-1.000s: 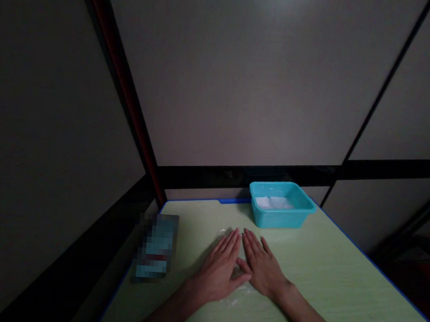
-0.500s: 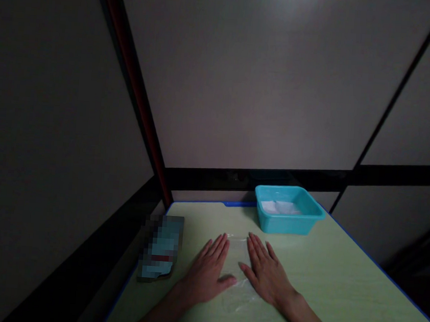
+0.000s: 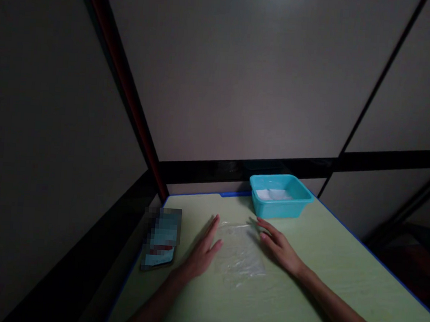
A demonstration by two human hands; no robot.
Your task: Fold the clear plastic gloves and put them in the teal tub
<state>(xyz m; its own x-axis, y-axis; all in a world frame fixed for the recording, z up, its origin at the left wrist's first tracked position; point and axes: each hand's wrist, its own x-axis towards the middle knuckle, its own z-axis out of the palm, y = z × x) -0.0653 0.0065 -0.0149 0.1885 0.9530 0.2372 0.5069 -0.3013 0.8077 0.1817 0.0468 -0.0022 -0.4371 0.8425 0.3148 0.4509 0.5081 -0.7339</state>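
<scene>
A clear plastic bag [image 3: 241, 256] lies flat on the table, slightly wrinkled, between my two hands. My left hand [image 3: 203, 253] is on its left side, turned on edge with the fingers stretched out and the thumb apart, holding nothing. On the other side, my right hand [image 3: 278, 246] hovers by the bag's upper right edge, its fingers extended and nothing in it. Whether either hand touches the film is hard to tell.
A turquoise plastic basin [image 3: 280, 208] with white sheets [image 3: 273, 194] inside stands at the back right of the pale green table [image 3: 324, 286]. At the left edge lies a phone-like device [image 3: 163, 238], blurred out. Behind the table rises a panelled wall [image 3: 242, 84].
Both hands have come off the plastic bag and moved apart, left hand leftward and right hand rightward, so more of the bag shows. The view has shifted slightly.
</scene>
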